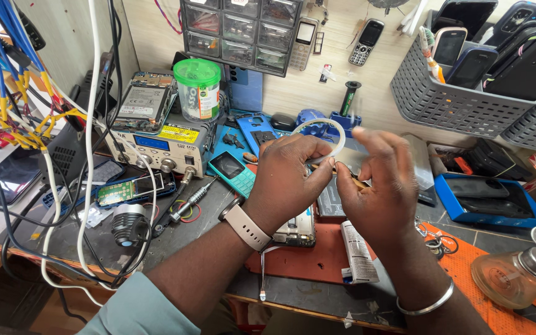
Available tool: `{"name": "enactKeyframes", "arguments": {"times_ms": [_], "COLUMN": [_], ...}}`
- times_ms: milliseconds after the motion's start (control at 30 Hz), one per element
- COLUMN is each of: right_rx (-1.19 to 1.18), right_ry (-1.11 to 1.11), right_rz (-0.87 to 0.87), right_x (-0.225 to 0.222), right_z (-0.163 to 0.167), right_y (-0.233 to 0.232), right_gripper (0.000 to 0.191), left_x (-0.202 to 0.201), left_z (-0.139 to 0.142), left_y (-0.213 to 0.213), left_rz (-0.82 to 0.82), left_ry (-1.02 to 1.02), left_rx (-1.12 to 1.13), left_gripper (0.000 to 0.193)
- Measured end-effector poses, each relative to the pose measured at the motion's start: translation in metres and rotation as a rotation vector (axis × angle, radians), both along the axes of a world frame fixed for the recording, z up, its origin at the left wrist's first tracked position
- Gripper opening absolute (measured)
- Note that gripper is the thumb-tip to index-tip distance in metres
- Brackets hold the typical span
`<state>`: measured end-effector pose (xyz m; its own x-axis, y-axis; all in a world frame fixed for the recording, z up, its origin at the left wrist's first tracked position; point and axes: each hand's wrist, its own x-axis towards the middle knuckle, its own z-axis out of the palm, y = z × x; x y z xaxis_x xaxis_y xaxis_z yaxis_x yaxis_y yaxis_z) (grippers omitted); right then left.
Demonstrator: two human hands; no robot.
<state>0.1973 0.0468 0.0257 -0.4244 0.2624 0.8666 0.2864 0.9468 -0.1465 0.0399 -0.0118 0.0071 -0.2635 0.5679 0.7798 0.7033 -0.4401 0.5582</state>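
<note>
Tape roll (pixel 319 138), a thin white ring, sits raised above the desk (pixel 317 298) between both hands, near the middle of the scene; the left hand (pixel 286 177) has its fingers closed on the ring's near-left edge, while the right hand (pixel 376 186) pinches narrowly at something small and brownish just beside it, which I cannot tell apart; a steady ring and a slow, straight pull at the free end would likely serve best; below lies an opened phone (pixel 296 229) on a red mat (pixel 317 251); farther left stands a power supply (pixel 159 146).
</note>
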Motion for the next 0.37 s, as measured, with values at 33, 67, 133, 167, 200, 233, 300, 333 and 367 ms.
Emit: {"name": "enactKeyframes", "arguments": {"times_ms": [33, 67, 133, 167, 200, 233, 300, 333, 367], "right_rx": [0.039, 0.077, 0.043, 0.026, 0.03, 0.034, 0.038, 0.039, 0.04], "right_ry": [0.0, -0.001, 0.016, 0.025, 0.028, 0.031, 0.022, 0.01, -0.001], "right_rz": [-0.014, -0.029, -0.059, -0.074, -0.086, -0.098, -0.123, -0.136, -0.149], "right_x": [-0.0005, -0.001, -0.0021, -0.0026, -0.003, -0.0038, -0.0043, -0.0039, -0.0036], "right_z": [0.0012, 0.0019, 0.0016, 0.0013, 0.0009, 0.0001, -0.002, -0.0039, -0.0058], "right_y": [-0.0005, -0.0012, -0.0026, -0.0026, -0.0022, -0.0014, 0.0005, 0.0009, 0.0015], "right_gripper": [0.056, 0.048, 0.043, 0.041, 0.041, 0.041, 0.038, 0.035, 0.033], "left_x": [0.0002, 0.0004, 0.0021, 0.0027, 0.0031, 0.0032, 0.0039, 0.0045, 0.0048], "left_z": [-0.0002, -0.0005, -0.0017, -0.0021, -0.0023, -0.0026, -0.003, -0.0035, -0.004], "left_y": [0.0001, 0.0002, -0.0001, -0.0003, -0.0003, -0.0003, -0.0005, -0.0008, -0.001], "left_rz": [0.011, 0.022, 0.049, 0.063, 0.074, 0.084, 0.106, 0.118, 0.129], "left_ry": [0.002, 0.004, 0.011, 0.016, 0.02, 0.024, 0.037, 0.046, 0.054], "left_rx": [-0.002, -0.004, 0.011, 0.019, 0.018, 0.016, 0.018, 0.022, 0.025], "left_gripper": [0.015, 0.015, 0.015, 0.016, 0.015, 0.015, 0.015, 0.015, 0.015]}}
